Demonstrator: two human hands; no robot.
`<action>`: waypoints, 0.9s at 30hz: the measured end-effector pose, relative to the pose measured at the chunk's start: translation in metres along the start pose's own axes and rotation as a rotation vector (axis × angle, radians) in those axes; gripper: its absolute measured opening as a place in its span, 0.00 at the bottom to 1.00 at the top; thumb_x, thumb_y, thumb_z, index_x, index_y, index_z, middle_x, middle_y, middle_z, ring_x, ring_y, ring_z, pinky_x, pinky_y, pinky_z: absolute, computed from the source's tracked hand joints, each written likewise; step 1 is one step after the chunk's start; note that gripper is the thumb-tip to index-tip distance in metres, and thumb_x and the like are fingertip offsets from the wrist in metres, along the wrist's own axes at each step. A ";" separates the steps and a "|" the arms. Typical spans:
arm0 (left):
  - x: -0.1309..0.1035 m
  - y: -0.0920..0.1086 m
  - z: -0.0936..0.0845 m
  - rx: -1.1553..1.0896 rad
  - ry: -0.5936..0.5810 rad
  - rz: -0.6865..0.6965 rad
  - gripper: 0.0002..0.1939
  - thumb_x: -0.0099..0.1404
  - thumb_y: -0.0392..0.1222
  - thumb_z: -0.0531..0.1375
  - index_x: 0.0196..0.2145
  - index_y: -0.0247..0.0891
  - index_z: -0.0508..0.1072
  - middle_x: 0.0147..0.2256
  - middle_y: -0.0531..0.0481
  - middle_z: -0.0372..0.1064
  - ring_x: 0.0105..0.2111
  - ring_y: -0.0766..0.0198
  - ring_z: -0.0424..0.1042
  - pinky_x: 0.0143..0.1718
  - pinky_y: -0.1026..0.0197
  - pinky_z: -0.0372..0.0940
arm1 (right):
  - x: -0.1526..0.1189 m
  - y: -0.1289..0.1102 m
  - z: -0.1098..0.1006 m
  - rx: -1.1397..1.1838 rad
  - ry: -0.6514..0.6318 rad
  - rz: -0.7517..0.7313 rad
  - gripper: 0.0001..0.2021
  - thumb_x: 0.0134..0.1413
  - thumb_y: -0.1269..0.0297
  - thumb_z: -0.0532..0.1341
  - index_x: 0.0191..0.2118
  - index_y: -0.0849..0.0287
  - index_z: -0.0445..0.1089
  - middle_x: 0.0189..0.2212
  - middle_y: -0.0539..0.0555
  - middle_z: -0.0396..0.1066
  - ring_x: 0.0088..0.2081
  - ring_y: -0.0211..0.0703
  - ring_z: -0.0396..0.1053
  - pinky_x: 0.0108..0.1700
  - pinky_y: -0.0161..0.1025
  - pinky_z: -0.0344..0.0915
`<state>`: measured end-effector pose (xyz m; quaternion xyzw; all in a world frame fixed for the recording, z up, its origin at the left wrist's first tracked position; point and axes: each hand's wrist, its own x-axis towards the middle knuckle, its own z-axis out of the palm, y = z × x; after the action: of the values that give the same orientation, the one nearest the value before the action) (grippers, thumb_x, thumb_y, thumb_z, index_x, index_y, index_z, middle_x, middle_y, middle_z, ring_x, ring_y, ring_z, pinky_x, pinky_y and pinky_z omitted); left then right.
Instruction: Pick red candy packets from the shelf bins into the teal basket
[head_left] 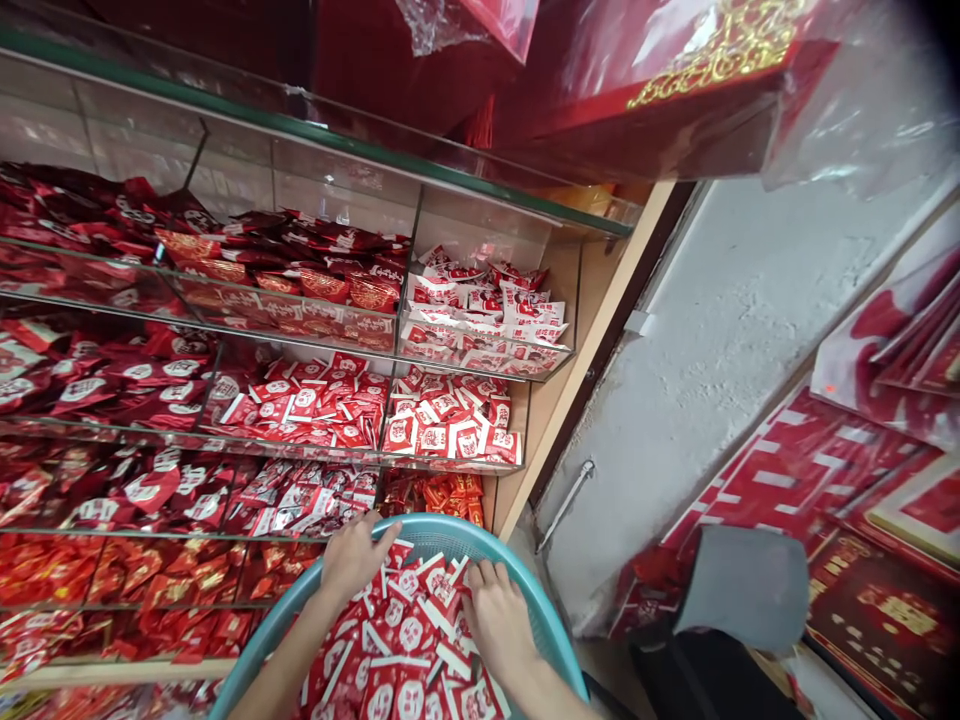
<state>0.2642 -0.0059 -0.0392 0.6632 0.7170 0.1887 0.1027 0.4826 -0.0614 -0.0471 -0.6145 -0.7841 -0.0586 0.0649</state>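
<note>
A teal plastic basket (559,640) below me is heaped with small red-and-white wrapped candies (411,632). At the basket's far left rim is my left hand (351,558), its fingers over the rim and its thumb on the inner side. My right hand (499,612) is inside, on the right of the heap, with curled fingers against several candies; its fingertips are partly hidden. Just beyond the basket, a shelf bin holds similar red-and-white packets (439,425). Orange-red wrapped candies (454,497) lie in the bin below, partly covered by the basket.
Glass-fronted shelves (300,450) full of red packets stand ahead and left. A glass shelf edge (337,140) and a red box in plastic (712,110) hang overhead. To the right are a wooden side panel (592,340), a white wall (720,300) and a grey seat back (742,580).
</note>
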 end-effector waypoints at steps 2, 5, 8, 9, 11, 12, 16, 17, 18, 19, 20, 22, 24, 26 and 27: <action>0.000 -0.001 0.001 0.001 0.002 0.003 0.27 0.61 0.61 0.44 0.41 0.38 0.69 0.40 0.42 0.72 0.40 0.55 0.70 0.38 0.60 0.60 | 0.000 -0.001 -0.001 -0.016 0.009 -0.005 0.15 0.51 0.76 0.51 0.44 0.61 0.67 0.41 0.60 0.69 0.43 0.53 0.65 0.39 0.46 0.63; 0.000 -0.001 0.001 0.004 0.003 0.007 0.27 0.61 0.61 0.44 0.41 0.37 0.69 0.40 0.42 0.72 0.40 0.54 0.70 0.38 0.60 0.60 | 0.001 -0.002 -0.014 -0.014 0.057 -0.033 0.10 0.52 0.73 0.54 0.39 0.59 0.68 0.37 0.58 0.69 0.41 0.51 0.66 0.37 0.43 0.64; -0.001 0.000 0.000 -0.004 0.002 0.006 0.27 0.61 0.60 0.43 0.41 0.37 0.69 0.39 0.42 0.72 0.39 0.54 0.71 0.38 0.60 0.60 | 0.007 -0.002 -0.046 0.064 0.194 -0.105 0.06 0.56 0.68 0.52 0.34 0.57 0.66 0.33 0.55 0.68 0.37 0.47 0.66 0.36 0.40 0.63; -0.001 0.000 0.000 -0.005 0.001 0.004 0.27 0.61 0.60 0.43 0.41 0.37 0.69 0.39 0.42 0.72 0.39 0.55 0.71 0.38 0.60 0.60 | 0.011 -0.001 -0.061 0.101 0.255 -0.136 0.07 0.58 0.67 0.50 0.34 0.56 0.65 0.33 0.54 0.68 0.36 0.45 0.66 0.36 0.39 0.62; 0.000 0.000 -0.001 -0.004 -0.001 0.004 0.26 0.62 0.60 0.43 0.40 0.38 0.70 0.38 0.42 0.72 0.38 0.55 0.71 0.37 0.60 0.60 | 0.024 0.001 -0.091 0.161 0.369 -0.194 0.10 0.60 0.66 0.47 0.36 0.56 0.65 0.33 0.54 0.67 0.35 0.44 0.64 0.38 0.39 0.61; 0.000 0.000 -0.001 -0.002 0.000 0.005 0.26 0.62 0.60 0.43 0.39 0.38 0.70 0.38 0.42 0.72 0.38 0.55 0.71 0.37 0.60 0.60 | 0.032 0.003 -0.106 0.183 0.419 -0.218 0.11 0.61 0.67 0.46 0.37 0.57 0.64 0.34 0.54 0.67 0.36 0.43 0.64 0.39 0.39 0.60; -0.001 0.000 0.000 -0.015 0.006 0.008 0.28 0.61 0.61 0.43 0.40 0.38 0.69 0.39 0.42 0.72 0.38 0.54 0.71 0.36 0.60 0.60 | 0.078 0.018 -0.149 0.114 0.548 -0.213 0.10 0.60 0.69 0.46 0.39 0.59 0.65 0.36 0.56 0.66 0.39 0.45 0.62 0.40 0.39 0.59; -0.002 -0.001 0.000 -0.019 0.004 0.006 0.28 0.61 0.61 0.43 0.40 0.37 0.69 0.39 0.42 0.72 0.38 0.54 0.71 0.36 0.60 0.60 | 0.091 0.022 -0.155 0.073 0.556 -0.191 0.10 0.60 0.70 0.47 0.38 0.59 0.65 0.35 0.56 0.66 0.39 0.45 0.61 0.40 0.39 0.59; -0.002 -0.001 0.000 -0.021 0.002 0.005 0.28 0.61 0.61 0.43 0.39 0.37 0.70 0.38 0.41 0.73 0.38 0.54 0.71 0.36 0.59 0.60 | 0.103 0.025 -0.159 0.031 0.555 -0.165 0.09 0.60 0.71 0.47 0.37 0.59 0.65 0.35 0.56 0.66 0.39 0.45 0.61 0.40 0.39 0.59; -0.002 -0.001 0.000 -0.023 0.001 0.004 0.28 0.61 0.61 0.43 0.39 0.37 0.70 0.38 0.41 0.73 0.38 0.54 0.71 0.36 0.59 0.60 | 0.115 0.028 -0.162 -0.010 0.549 -0.137 0.09 0.59 0.71 0.48 0.37 0.60 0.64 0.35 0.57 0.66 0.39 0.46 0.61 0.39 0.39 0.59; -0.003 -0.001 0.000 -0.024 0.000 0.005 0.28 0.61 0.61 0.42 0.39 0.37 0.70 0.38 0.42 0.73 0.38 0.54 0.72 0.37 0.59 0.60 | 0.126 0.030 -0.163 -0.045 0.538 -0.115 0.08 0.59 0.72 0.48 0.37 0.60 0.64 0.35 0.57 0.66 0.39 0.46 0.61 0.39 0.39 0.59; -0.003 0.000 0.000 -0.026 0.003 0.005 0.27 0.62 0.60 0.42 0.39 0.37 0.70 0.38 0.42 0.73 0.39 0.55 0.71 0.38 0.60 0.60 | 0.143 0.031 -0.163 -0.098 0.512 -0.099 0.07 0.57 0.73 0.50 0.38 0.60 0.64 0.36 0.57 0.65 0.39 0.47 0.60 0.38 0.39 0.59; -0.003 0.000 -0.001 -0.023 0.006 0.005 0.26 0.62 0.59 0.43 0.40 0.37 0.70 0.38 0.42 0.73 0.40 0.55 0.71 0.38 0.60 0.60 | 0.155 0.031 -0.161 -0.133 0.485 -0.113 0.07 0.56 0.72 0.52 0.41 0.60 0.63 0.38 0.58 0.65 0.40 0.47 0.60 0.38 0.39 0.59; -0.002 0.000 -0.001 -0.018 0.006 0.009 0.26 0.62 0.59 0.43 0.40 0.37 0.70 0.39 0.42 0.73 0.39 0.55 0.71 0.37 0.60 0.60 | 0.163 0.030 -0.158 -0.165 0.460 -0.129 0.09 0.56 0.71 0.53 0.43 0.60 0.62 0.40 0.59 0.65 0.40 0.48 0.61 0.37 0.40 0.60; -0.002 0.000 0.000 -0.015 0.006 0.012 0.26 0.62 0.59 0.43 0.39 0.37 0.70 0.39 0.42 0.73 0.39 0.55 0.71 0.37 0.60 0.60 | 0.166 0.030 -0.157 -0.179 0.449 -0.133 0.09 0.56 0.70 0.53 0.43 0.60 0.62 0.40 0.59 0.65 0.40 0.49 0.61 0.37 0.41 0.60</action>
<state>0.2639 -0.0081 -0.0392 0.6663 0.7117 0.1967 0.1041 0.4768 0.0778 0.1368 -0.5363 -0.7805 -0.2669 0.1789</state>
